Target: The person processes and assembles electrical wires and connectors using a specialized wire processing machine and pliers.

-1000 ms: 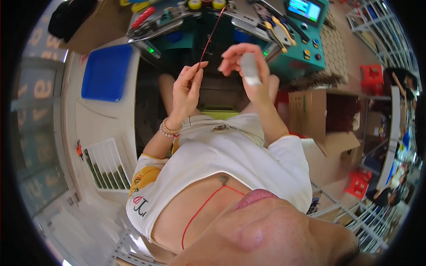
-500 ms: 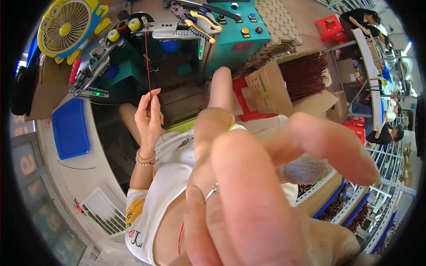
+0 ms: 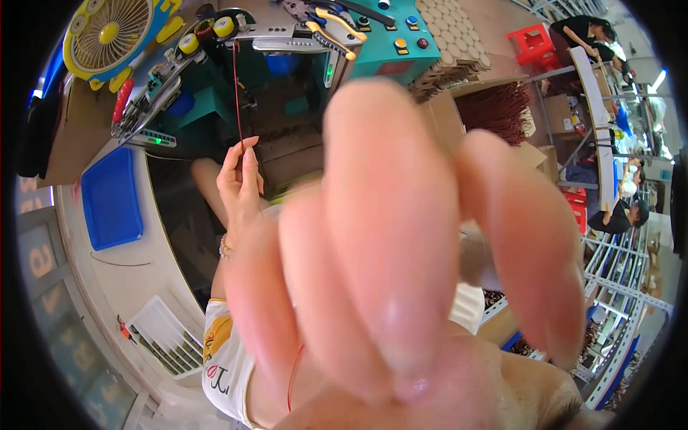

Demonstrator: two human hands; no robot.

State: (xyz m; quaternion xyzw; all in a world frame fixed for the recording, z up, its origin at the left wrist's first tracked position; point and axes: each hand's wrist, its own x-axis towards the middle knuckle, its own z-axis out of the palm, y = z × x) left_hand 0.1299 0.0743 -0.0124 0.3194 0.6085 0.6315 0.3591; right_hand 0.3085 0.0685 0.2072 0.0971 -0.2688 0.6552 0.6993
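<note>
- Looming large, the right hand (image 3: 387, 229) half-curls its fingers; whether it grips anything, I cannot tell.
- Thumb and finger pinched together, the left hand (image 3: 241, 175) holds the wire (image 3: 238, 93).
- Nearly straight, its long axis points from the pinch forward toward the metal rail (image 3: 272, 33).

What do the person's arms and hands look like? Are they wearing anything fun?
The left hand has no glove, and a pale beaded bracelet circles that wrist. The left sleeve is white with a yellow panel and colourful lettering. The right hand looks big and blurry, with bare fingertips; I can't make out its sleeve.
</note>
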